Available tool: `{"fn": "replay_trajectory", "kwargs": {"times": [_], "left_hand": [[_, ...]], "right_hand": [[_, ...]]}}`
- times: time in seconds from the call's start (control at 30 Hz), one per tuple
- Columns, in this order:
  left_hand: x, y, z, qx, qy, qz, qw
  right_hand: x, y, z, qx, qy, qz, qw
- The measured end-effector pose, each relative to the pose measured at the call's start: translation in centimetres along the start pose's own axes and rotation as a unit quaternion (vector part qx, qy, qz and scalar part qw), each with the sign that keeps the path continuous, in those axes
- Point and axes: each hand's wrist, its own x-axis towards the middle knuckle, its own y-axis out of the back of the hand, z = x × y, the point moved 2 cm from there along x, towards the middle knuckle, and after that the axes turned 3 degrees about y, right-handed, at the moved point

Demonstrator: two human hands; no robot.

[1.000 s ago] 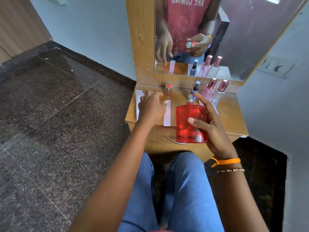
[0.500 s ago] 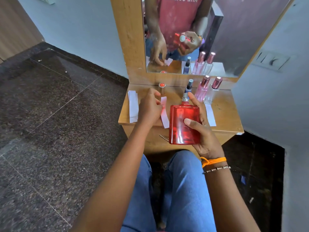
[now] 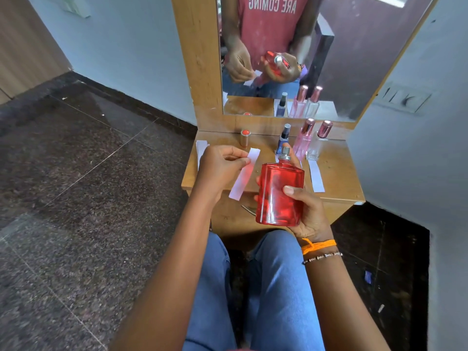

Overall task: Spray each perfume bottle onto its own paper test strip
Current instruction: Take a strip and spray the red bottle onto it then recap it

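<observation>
Two hands, two jobs here. Left hand point(image 3: 222, 165) has its thumb and fingertips pinching the long edge of a paper test strip point(image 3: 244, 174), lifting it off the wooden vanity top point(image 3: 336, 178) so it hangs tilted in the air right beside the bottle. I'd guess that's so the mist lands on this strip only and not on the wood or the other papers.

Right hand point(image 3: 307, 214) is wrapped around the big red perfume bottle point(image 3: 279, 195), thumb across the front face, fingers behind it. A fingertip pokes up by the silver sprayer point(image 3: 285, 153), probably ready to press, but I can't tell if it's actually pushing down. Bottle's held upright, nozzle about level with the top end of the strip, which makes sense for aiming.

Further out: the red bottle's cap point(image 3: 245, 138) stands at the back of the top, off and out of the way. A blue bottle point(image 3: 283, 143), a pink bottle point(image 3: 303, 139) and a clear bottle point(image 3: 317, 144) line up against the mirror point(image 3: 354, 59), capped. One spare strip point(image 3: 316, 176) lies flat in front of the clear bottle, and more paper point(image 3: 200, 148) sits at the left edge, so each scent looks to have its own strip waiting.
</observation>
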Motion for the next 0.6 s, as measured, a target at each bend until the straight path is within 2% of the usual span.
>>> {"fn": "replay_trajectory", "kwargs": {"times": [0.1, 0.2, 0.3, 0.37, 0.5, 0.6], "left_hand": [[-0.3, 0.2, 0.2, -0.03, 0.017, -0.007, 0.999], [-0.8, 0.5, 0.6, -0.073, 0.042, -0.022, 0.996], [-1.0, 0.6, 0.6, -0.102, 0.063, -0.043, 0.992], [-1.1, 0.5, 0.6, -0.109, 0.07, -0.05, 0.99], [-1.3, 0.3, 0.7, -0.12, 0.065, -0.06, 0.989], [-1.3, 0.1, 0.6, -0.12, 0.061, -0.065, 0.989]], "right_hand": [[-0.2, -0.2, -0.9, -0.061, 0.008, 0.015, 0.998], [-0.1, -0.7, -2.7, -0.246, 0.034, 0.041, 0.968], [0.4, -1.8, -3.8, -0.475, 0.085, 0.028, 0.875], [0.6, -2.5, -3.6, -0.568, 0.111, 0.026, 0.815], [0.8, -3.5, -3.1, -0.667, 0.152, 0.037, 0.728], [0.9, -3.7, -2.9, -0.704, 0.143, 0.036, 0.695]]}}
